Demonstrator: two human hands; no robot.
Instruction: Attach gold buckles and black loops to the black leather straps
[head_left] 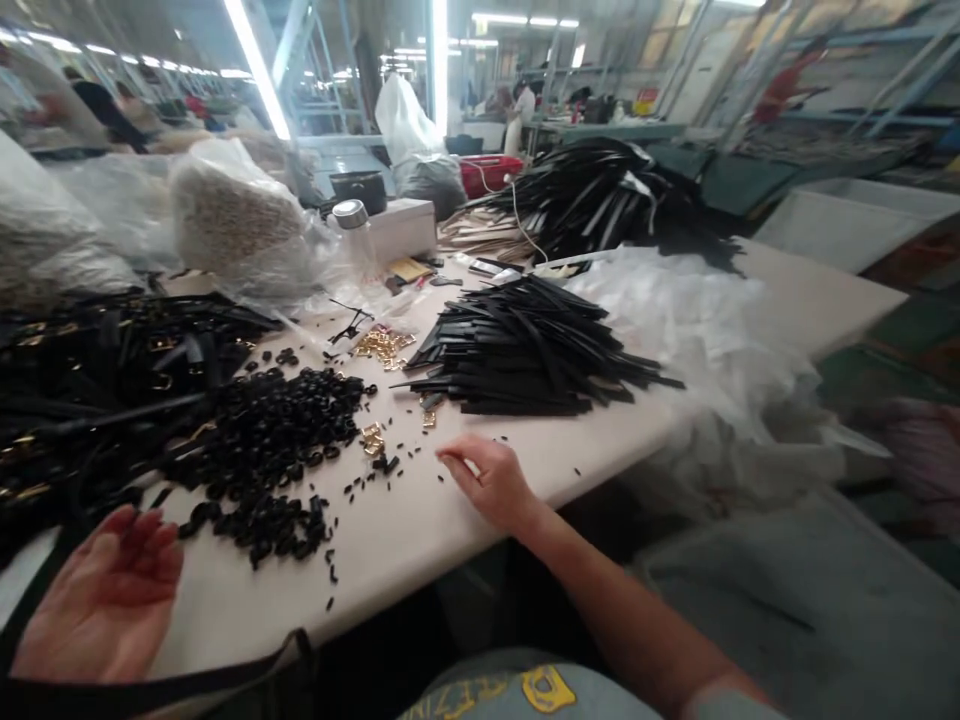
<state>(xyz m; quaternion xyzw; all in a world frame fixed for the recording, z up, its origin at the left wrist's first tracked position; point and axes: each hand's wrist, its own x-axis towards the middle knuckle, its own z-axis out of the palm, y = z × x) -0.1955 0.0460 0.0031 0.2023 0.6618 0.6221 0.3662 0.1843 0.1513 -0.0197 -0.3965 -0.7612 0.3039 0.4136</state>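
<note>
Here my right hand (491, 480) rested at centre frame, fingers loosely curled and holding nothing, near scattered black bits (390, 465); my left hand (105, 595) lay palm-up, fingers spread, lower left beside the black rings (277, 450), black strips (525, 345) stacked beyond on the tabletop (420, 540).

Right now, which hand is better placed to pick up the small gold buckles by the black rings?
Right hand, probably: its fingertips rest on the table just right of the gold buckles. The left hand lies palm-up at the near edge, beyond the black rings.

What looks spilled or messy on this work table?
Tiny black bits lie scattered loose off the heap of black rings, between it and the right hand. A few gold buckles lie strewn there too. Nothing looks damaged.
</note>
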